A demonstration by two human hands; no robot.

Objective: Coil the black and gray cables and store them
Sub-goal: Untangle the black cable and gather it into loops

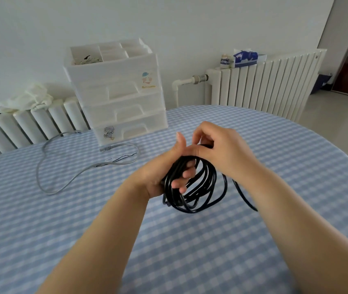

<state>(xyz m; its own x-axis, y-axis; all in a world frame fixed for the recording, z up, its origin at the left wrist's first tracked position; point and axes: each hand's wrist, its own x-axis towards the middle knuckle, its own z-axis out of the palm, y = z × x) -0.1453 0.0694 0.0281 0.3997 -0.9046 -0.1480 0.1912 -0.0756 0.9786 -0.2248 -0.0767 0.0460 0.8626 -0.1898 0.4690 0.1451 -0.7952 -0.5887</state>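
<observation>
Above the middle of the table my left hand [164,166] grips a bundle of black cable [198,187] wound in several loops, its fingers curled through them. My right hand [222,147] pinches a strand of the same cable at the top of the bundle, touching the left thumb. A loose tail of the black cable runs down to the right under my right forearm. The gray cable [67,181] lies uncoiled on the cloth at the left, its plug near the drawer unit. A white plastic drawer unit [124,98] stands at the table's far edge.
The round table [190,240] wears a blue-and-white checked cloth. A thin wire tie [120,159] lies beside the gray cable. White radiators stand behind the table at left and right; a tissue box [245,58] and a small jar sit on the right one.
</observation>
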